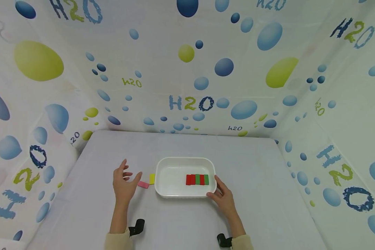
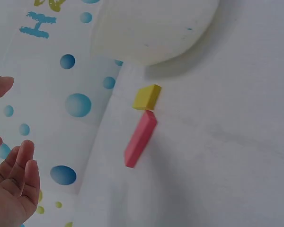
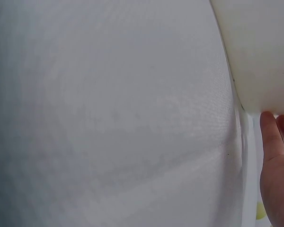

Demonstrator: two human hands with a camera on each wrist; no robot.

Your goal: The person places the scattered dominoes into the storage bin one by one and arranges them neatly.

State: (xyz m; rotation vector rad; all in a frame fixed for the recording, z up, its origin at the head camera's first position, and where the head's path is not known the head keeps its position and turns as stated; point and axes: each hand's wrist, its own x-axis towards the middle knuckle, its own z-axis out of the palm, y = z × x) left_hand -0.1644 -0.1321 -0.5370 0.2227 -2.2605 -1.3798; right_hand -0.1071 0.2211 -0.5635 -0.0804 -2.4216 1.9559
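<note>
My left hand [image 1: 125, 182] is raised left of the tray with its fingers spread and nothing between them. Just right of its thumb a pink block [image 1: 143, 184] lies on the table. A yellow block [image 1: 152, 178] lies between that and the left end of the white tray [image 1: 172, 194]. In the left wrist view the pink block [image 2: 141, 139] has one end close to the yellow block [image 2: 147, 97]. My right hand [image 1: 223, 196] holds the tray's near right corner, thumb on the front side and fingers along the right end. Inside the tray, red and green blocks [image 1: 197, 179] form a row toward the right.
A white cloth covers the table [image 1: 253, 163]. Behind and on both sides hang white curtains [image 1: 162, 69] printed with blue and green drops and lettering. A black wrist mount [image 1: 136, 227] sits at the left forearm, another [image 1: 224, 240] at the right.
</note>
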